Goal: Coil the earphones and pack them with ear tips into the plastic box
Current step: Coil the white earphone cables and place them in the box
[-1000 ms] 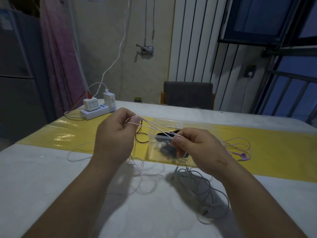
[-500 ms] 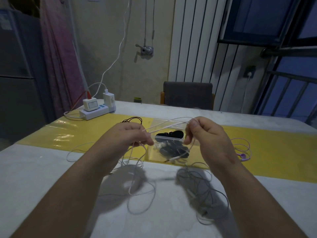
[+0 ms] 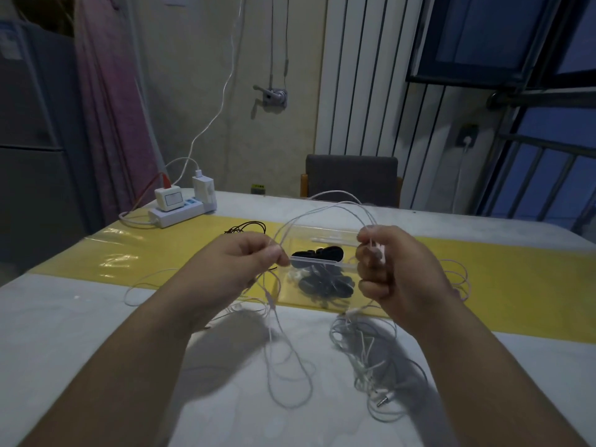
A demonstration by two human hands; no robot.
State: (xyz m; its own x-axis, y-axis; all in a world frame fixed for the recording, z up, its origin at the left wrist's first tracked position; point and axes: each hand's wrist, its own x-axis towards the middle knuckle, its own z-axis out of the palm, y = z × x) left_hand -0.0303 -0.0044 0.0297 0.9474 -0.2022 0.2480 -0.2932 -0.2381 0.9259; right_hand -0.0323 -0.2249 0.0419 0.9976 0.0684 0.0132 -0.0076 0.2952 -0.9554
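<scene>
A white cord (image 3: 342, 203) is held raised in an arch between the two hands, above the box (image 3: 317, 260). It is pinched between thumb and forefinger of the left hand (image 3: 245, 262), and the fingers of the right hand (image 3: 396, 269) are curled tight on it. This is judged to keep one stretch free of the tangle (image 3: 371, 350) for looping. The rest is left trailing on the table (image 3: 96, 333), jack (image 3: 385, 398) included. The clear box, with dark ear tips (image 3: 325, 282) in it, is set on the yellow strip (image 3: 516, 285) just behind the hands, within reach for packing. No coil is formed yet.

The left hand (image 3: 240, 264) and right hand (image 3: 398, 269) have parted, the earphone cable (image 3: 338, 203) seemingly arching higher between them
</scene>
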